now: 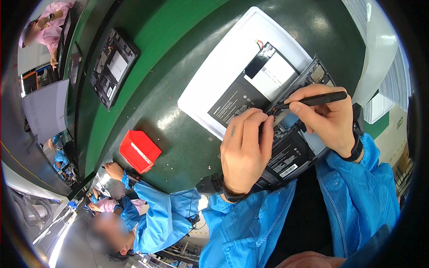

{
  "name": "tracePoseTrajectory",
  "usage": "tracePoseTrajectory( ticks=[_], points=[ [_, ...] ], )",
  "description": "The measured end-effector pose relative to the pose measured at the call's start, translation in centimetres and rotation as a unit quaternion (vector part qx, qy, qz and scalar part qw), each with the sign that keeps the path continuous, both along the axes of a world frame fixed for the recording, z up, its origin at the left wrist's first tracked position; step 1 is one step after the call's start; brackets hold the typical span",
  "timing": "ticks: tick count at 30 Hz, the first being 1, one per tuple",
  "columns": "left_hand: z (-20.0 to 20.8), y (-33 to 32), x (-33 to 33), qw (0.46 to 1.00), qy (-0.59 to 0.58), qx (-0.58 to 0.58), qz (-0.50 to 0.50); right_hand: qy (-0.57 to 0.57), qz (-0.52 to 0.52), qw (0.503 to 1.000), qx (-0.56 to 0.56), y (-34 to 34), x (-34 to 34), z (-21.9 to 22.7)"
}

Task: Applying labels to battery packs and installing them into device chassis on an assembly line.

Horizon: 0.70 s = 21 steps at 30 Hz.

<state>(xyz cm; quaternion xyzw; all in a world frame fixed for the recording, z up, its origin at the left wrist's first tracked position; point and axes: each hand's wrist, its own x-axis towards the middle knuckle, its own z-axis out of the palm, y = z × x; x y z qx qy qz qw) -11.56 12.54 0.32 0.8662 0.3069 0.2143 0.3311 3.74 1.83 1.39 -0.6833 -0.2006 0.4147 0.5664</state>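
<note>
Laptop base: angular | right hand: pinching slim black tool | left hand: curled, can't tell grip

I'm getting bright light, a glowing tube light far below-left of the white tray. Glare on the green tabletop, left of the tray and upper right. Laptop lower right: sharp enough. Fisheye bends edges, black rim; co-worker's head below-left, blurred.
</note>
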Motion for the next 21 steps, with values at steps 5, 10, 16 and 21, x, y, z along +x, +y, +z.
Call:
tracePoseTrajectory(
  ticks=[5,10,16,21],
  points=[
    [0.6,0.2,-0.3,0.996,0.04,-0.077,0.029,0.009,-0.004,1.0,0.006,-0.1,-0.1,-0.2],
    [1.1,0.5,0.0,0.979,0.091,-0.166,0.072,-0.012,-0.002,1.0,0.023,-0.3,-0.2,-0.5],
    [-0.3,0.6,-0.9,0.988,0.035,0.121,-0.089,-0.053,0.012,0.999,0.003,-0.3,0.0,-0.7],
    [0.1,0.6,-1.1,0.967,0.083,0.203,-0.131,-0.051,-0.003,0.998,0.029,-0.3,-0.1,-0.7]
  ],
)
